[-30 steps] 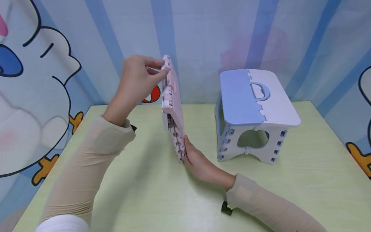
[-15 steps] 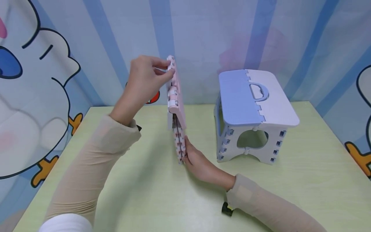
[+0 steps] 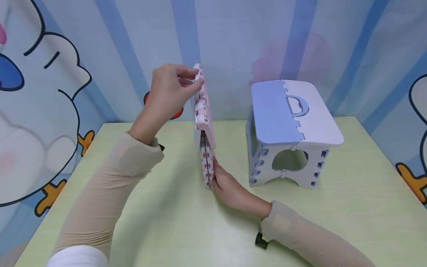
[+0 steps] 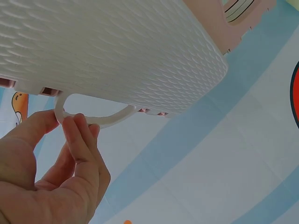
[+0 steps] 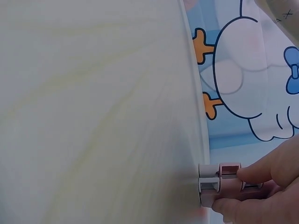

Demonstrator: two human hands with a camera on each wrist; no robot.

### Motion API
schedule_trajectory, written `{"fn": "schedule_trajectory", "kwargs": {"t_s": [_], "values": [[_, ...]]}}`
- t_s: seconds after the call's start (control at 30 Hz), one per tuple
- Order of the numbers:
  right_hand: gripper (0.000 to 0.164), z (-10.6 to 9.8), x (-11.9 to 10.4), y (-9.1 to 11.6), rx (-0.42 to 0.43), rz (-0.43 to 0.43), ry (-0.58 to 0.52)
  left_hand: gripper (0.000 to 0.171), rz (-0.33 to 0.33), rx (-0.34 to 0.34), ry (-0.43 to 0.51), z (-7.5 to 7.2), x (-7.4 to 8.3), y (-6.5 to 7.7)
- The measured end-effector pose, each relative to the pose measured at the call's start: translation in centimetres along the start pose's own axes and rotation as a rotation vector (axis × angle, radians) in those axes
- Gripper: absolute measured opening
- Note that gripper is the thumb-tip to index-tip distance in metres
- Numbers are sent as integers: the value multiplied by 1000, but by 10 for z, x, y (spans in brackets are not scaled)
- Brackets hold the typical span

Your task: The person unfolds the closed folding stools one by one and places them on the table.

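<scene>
A pink-and-white folding step stool stands on its edge, folded nearly flat, in the middle of the head view. At its upper edge my left hand pinches the stool with thumb and fingers. In the left wrist view these fingers hold the looped white handle, below a scale-textured white panel. Lower down, my right hand grips the stool's bottom end from the right side. The right wrist view shows its thumb and a finger pinching the hinged pink-and-white edge.
An unfolded blue-and-white step stool stands upright to the right, its blue handle on top. The pale green table ends at a striped cartoon curtain behind.
My left hand has moved slightly right, bringing the stool's upper part with it. The stool's folded panels now lie more squarely together. My right hand has stayed nearly in place.
</scene>
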State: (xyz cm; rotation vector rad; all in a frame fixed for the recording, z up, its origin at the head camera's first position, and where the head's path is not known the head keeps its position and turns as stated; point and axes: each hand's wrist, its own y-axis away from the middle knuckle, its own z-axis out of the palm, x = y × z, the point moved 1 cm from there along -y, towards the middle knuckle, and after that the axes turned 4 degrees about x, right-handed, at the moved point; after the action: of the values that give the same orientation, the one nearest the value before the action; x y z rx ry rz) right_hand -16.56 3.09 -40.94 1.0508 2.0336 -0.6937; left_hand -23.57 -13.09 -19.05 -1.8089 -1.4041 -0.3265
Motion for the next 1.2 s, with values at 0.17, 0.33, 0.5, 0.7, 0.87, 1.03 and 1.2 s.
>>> {"fn": "schedule_trajectory", "kwargs": {"t_s": [0.17, 0.33, 0.5, 0.7, 0.87, 1.03, 1.2], "values": [[67, 1, 0, 0, 4, -7, -24, 34, -2, -3, -1, 0, -1, 1], [70, 1, 2, -1, 8, 0, -83, 34, -1, 1, -2, 0, -2, 2], [75, 0, 6, -2, 24, 31, -186, 33, 5, 6, -2, -2, -2, 2], [68, -5, 2, -2, 101, -44, -308, 33, 4, 1, 2, -2, -3, 3], [63, -6, 3, -3, 183, -71, -370, 33, -2, -6, 9, -2, -3, 3], [60, -8, 6, -5, 241, -61, -424, 33, 0, -7, 3, -2, -3, 3], [53, -10, 7, -7, 241, -76, -473, 33, -3, -9, 5, -3, -2, 3]]}}
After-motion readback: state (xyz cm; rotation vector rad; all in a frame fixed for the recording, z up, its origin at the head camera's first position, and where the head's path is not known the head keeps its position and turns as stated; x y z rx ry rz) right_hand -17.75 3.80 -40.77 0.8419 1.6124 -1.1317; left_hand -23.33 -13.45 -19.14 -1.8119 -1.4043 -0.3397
